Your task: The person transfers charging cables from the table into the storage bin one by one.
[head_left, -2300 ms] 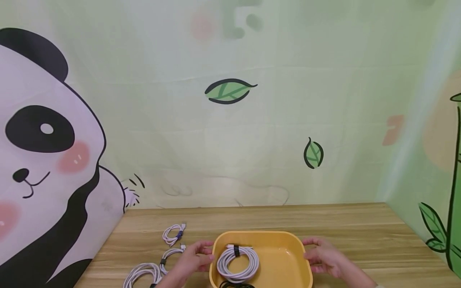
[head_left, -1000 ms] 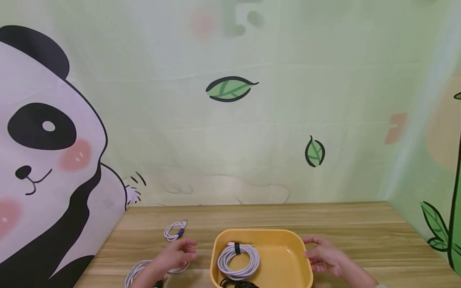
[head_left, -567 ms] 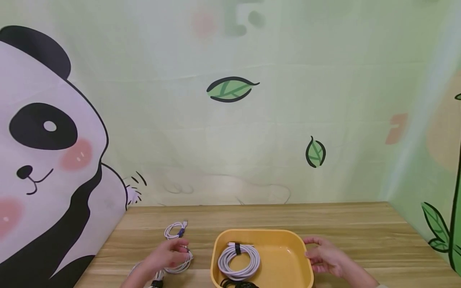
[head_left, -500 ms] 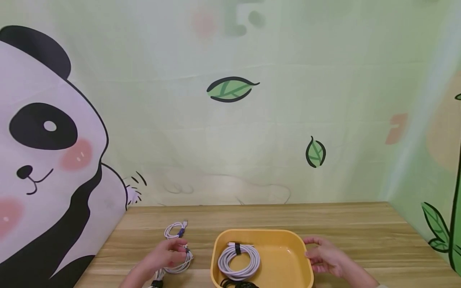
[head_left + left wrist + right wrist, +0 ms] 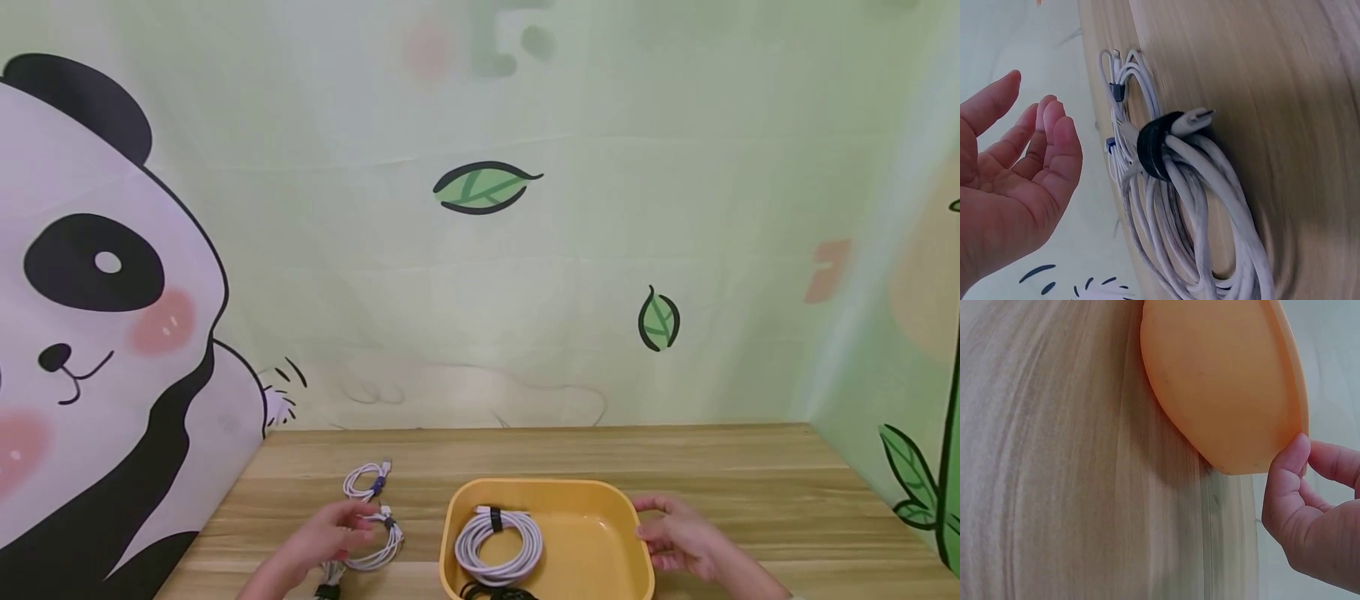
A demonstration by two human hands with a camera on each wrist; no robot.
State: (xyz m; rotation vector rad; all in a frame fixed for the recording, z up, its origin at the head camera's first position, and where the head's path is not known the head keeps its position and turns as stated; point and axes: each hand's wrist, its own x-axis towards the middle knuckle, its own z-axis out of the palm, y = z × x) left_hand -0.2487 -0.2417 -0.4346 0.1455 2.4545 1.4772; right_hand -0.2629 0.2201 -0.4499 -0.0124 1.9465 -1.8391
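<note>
My left hand [image 5: 330, 537] hovers with loosely bent fingers and nothing between them, just left of a white coiled cable with a dark tie [image 5: 382, 550]. Behind that lies a smaller white coil with a blue tie [image 5: 360, 483]. The left wrist view shows a thick white cable coil [image 5: 1191, 212], bound by a black strap, close beside the hand; in the head view the forearm partly covers it. My right hand [image 5: 682, 537] grips the right side of a yellow plastic tray [image 5: 585, 554], thumb and fingers at its rim. Inside the tray sit a white cable coil [image 5: 498, 575] and a black cable [image 5: 498, 592].
All of this rests on a wooden table [image 5: 750, 475]. A printed backdrop [image 5: 360, 275] with a panda and leaves rises behind the table's back edge. The tray's near side runs out of the head view at the bottom.
My left hand has let go of the tray's left side and moved left to the cables. The middle white coil now lies a little further right. My right hand stays on the tray.
</note>
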